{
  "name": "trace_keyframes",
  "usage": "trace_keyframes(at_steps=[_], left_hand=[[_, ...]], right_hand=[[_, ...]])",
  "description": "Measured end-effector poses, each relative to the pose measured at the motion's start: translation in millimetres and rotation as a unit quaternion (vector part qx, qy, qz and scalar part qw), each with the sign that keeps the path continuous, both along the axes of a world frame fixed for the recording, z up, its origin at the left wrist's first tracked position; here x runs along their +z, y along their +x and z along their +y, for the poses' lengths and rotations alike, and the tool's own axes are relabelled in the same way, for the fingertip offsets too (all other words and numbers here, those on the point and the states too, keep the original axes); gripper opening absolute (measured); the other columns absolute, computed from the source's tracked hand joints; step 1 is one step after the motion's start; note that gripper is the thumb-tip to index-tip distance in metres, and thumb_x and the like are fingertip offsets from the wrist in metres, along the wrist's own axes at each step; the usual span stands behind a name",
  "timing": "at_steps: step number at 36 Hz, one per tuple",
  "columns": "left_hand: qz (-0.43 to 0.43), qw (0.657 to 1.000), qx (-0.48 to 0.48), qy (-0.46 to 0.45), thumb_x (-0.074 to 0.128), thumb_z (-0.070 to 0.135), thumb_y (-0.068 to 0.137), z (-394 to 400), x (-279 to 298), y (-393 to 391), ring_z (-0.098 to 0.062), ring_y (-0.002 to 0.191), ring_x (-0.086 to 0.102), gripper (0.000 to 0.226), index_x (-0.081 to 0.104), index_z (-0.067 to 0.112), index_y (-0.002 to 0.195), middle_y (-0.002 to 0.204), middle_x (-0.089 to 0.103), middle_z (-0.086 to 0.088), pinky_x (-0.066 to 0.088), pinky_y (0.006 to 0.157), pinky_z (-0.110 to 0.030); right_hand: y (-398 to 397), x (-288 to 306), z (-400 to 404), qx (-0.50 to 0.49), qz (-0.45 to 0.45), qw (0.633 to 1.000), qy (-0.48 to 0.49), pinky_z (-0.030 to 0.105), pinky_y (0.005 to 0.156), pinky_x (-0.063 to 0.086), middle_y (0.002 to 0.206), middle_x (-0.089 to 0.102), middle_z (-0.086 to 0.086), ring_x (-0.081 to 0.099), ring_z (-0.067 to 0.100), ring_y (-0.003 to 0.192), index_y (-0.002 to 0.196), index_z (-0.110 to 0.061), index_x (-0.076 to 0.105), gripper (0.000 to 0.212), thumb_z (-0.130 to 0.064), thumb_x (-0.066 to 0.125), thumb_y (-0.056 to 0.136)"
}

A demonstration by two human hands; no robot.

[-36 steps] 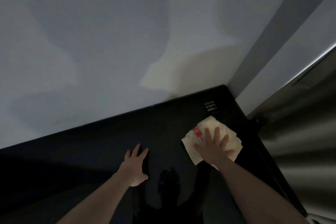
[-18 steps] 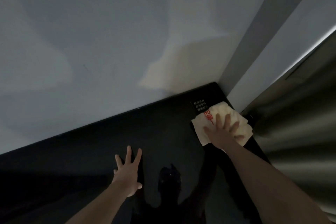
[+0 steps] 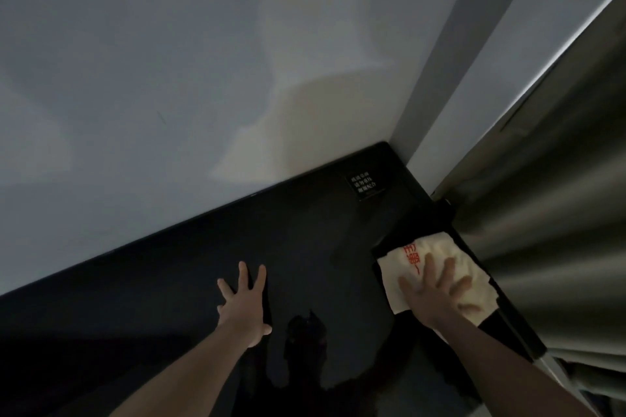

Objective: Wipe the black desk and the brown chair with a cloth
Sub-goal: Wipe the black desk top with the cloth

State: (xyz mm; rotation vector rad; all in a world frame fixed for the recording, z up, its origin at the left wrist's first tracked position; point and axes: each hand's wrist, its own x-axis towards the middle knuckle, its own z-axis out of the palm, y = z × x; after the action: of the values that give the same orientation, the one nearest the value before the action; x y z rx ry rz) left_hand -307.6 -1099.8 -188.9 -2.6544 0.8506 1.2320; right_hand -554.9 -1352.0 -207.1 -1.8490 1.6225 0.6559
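The glossy black desk (image 3: 162, 281) fills the lower part of the view and runs into a wall corner at the right. A cream cloth (image 3: 403, 281) with red lettering lies flat near the desk's right edge. My right hand (image 3: 437, 291) presses down on the cloth with fingers spread. On the bare desk surface to the left rests my left hand (image 3: 245, 301), palm down and fingers apart, holding nothing. The brown chair is not in view.
A pale wall (image 3: 169, 61) rises behind the desk. A small black label with white text (image 3: 365, 183) sits near the desk's far right corner. A grey-green curtain (image 3: 548, 213) hangs just past the desk's right edge.
My right hand has slid the cloth from the far right corner back toward me along the right edge. The left hand has stayed flat in about the same spot.
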Motion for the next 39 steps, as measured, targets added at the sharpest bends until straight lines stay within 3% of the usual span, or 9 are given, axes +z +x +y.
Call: trace_keyframes(at_steps=[8, 20, 27, 39], left_hand=[[-0.010, 1.000, 0.000, 0.010, 0.079, 0.030, 0.087, -3, -13, 1, -0.049, 0.149, -0.019, 0.125, -0.025, 0.036, 0.155, 0.160, -0.039, -0.001, 0.029, 0.118, -0.060], [-0.016, 1.000, -0.010, 0.002, 0.079, 0.040, 0.085, 4, 1, 4, -0.041, 0.153, -0.013, 0.120, -0.017, 0.039, 0.158, 0.164, -0.029, 0.005, 0.040, 0.114, -0.046], [0.000, 1.000, -0.020, -0.003, 0.074, 0.040, 0.089, 56, 13, 6, -0.031, 0.156, -0.005, 0.107, -0.005, 0.037, 0.161, 0.169, -0.011, 0.008, 0.023, 0.124, -0.048], [-0.008, 1.000, 0.015, 0.019, 0.072, 0.035, 0.091, 227, 26, -1, -0.031, 0.156, -0.006, 0.099, 0.002, 0.035, 0.162, 0.168, -0.017, 0.006, 0.022, 0.124, -0.046]], right_hand=[[62, -4, -55, -0.078, -0.001, 0.996, -0.043, 0.079, 0.109, -0.007, 0.160, -0.040, 0.000, -0.034, 0.043, 0.145, 0.154, -0.041, -0.025, 0.089, -0.078, 0.028, 0.093], [51, -4, -66, -0.006, 0.007, 0.999, -0.037, 0.078, 0.112, -0.005, 0.160, -0.039, 0.002, -0.029, 0.046, 0.147, 0.155, -0.040, -0.025, 0.088, -0.077, 0.027, 0.094], [42, 1, -21, 0.033, 0.022, 0.999, -0.025, 0.076, 0.113, -0.005, 0.160, -0.039, 0.003, -0.029, 0.045, 0.147, 0.156, -0.039, -0.023, 0.085, -0.071, 0.029, 0.097], [51, 15, 151, 0.053, 0.020, 0.998, 0.005, 0.076, 0.114, -0.002, 0.159, -0.040, 0.007, -0.031, 0.048, 0.146, 0.156, -0.036, -0.024, 0.082, -0.066, 0.028, 0.100]])
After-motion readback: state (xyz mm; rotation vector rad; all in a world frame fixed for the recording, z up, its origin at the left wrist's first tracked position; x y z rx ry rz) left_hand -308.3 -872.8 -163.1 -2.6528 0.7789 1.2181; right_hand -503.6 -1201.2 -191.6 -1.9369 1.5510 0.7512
